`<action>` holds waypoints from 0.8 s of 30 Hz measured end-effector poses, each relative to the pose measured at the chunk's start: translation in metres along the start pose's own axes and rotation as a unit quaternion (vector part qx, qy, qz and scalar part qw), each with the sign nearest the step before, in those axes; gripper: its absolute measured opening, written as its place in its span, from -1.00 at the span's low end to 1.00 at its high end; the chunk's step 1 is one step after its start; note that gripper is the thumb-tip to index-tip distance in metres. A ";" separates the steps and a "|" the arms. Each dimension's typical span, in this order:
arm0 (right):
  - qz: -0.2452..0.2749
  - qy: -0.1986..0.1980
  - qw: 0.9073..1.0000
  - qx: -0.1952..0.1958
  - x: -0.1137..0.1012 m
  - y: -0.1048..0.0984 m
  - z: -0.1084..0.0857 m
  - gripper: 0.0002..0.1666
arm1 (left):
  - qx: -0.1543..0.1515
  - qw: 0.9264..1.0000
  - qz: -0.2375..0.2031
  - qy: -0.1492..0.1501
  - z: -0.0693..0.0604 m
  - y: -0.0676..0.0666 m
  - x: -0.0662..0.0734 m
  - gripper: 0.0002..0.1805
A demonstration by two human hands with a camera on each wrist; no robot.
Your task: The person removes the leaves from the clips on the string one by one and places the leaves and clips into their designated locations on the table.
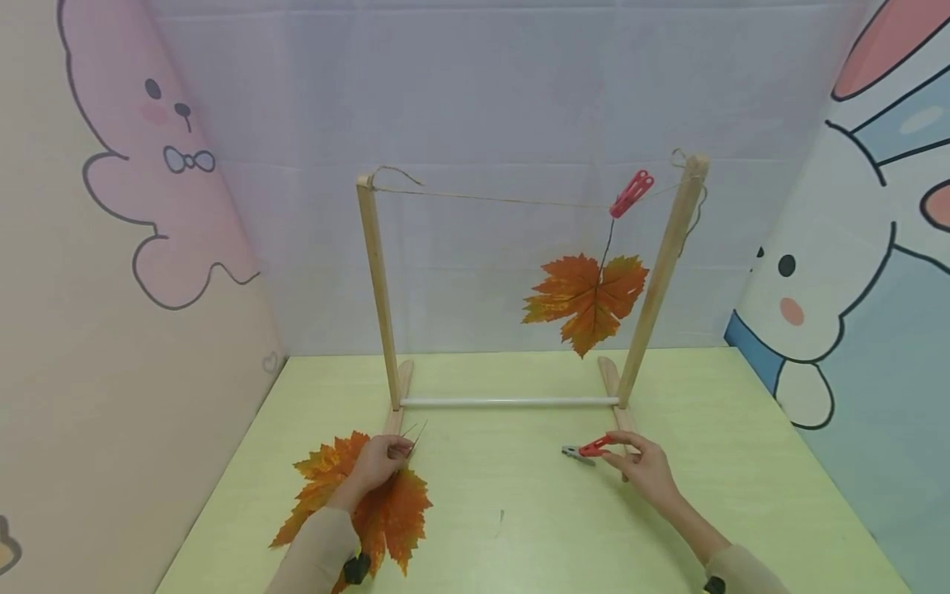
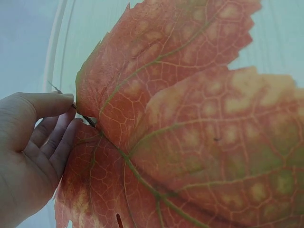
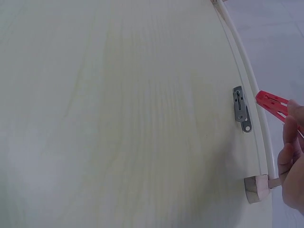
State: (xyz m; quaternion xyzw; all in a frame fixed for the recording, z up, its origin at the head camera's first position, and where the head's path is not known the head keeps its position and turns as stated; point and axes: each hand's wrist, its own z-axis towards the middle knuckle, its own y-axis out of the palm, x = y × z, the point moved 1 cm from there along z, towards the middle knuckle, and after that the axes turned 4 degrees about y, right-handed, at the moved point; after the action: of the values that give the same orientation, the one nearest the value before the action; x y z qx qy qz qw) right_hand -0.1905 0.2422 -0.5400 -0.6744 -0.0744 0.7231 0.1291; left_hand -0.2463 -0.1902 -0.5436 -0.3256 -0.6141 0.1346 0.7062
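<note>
At the left of the head view, my left hand [image 1: 381, 462] pinches the thin dark stem [image 2: 85, 116] of an orange maple leaf [image 2: 190, 123]. The leaf [image 1: 393, 520] spreads under and around that hand, low over the table. My right hand [image 1: 647, 470] pinches a red clothespin [image 1: 595, 446] between thumb and fingers. In the right wrist view, this red clothespin [image 3: 273, 103] is beside a grey clothespin [image 3: 240, 107] that lies on the table. On the string [image 1: 505, 199] of a wooden frame, another red clothespin [image 1: 631, 195] holds a second maple leaf [image 1: 594, 299] by its stem.
The frame's left post [image 1: 380, 297] and right post [image 1: 660, 289] stand toward the back of the table, joined low down by a white rod [image 1: 512, 402]. A small dark scrap [image 1: 501, 516] lies near the table's front middle. Patterned cloths hang on both sides.
</note>
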 end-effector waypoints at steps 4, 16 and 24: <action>0.007 -0.006 1.000 0.003 0.004 -0.003 -0.003 -0.58 | 0.006 1.000 0.009 -0.005 0.000 0.002 0.002 -0.76; 0.004 0.027 1.000 -0.005 0.014 -0.006 -0.017 -0.57 | 0.030 0.999 0.013 -0.013 0.002 0.008 -0.002 -0.73; -0.004 0.052 0.999 -0.001 0.017 -0.004 -0.024 -0.60 | 0.035 0.999 0.013 -0.007 -0.001 0.008 0.000 -0.73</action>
State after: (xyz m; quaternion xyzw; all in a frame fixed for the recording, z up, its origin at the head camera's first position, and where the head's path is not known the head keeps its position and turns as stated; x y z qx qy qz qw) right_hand -0.1674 0.2492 -0.5575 -0.7108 -0.0708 0.6867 0.1348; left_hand -0.2442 -0.1847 -0.5484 -0.3074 -0.6098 0.1679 0.7110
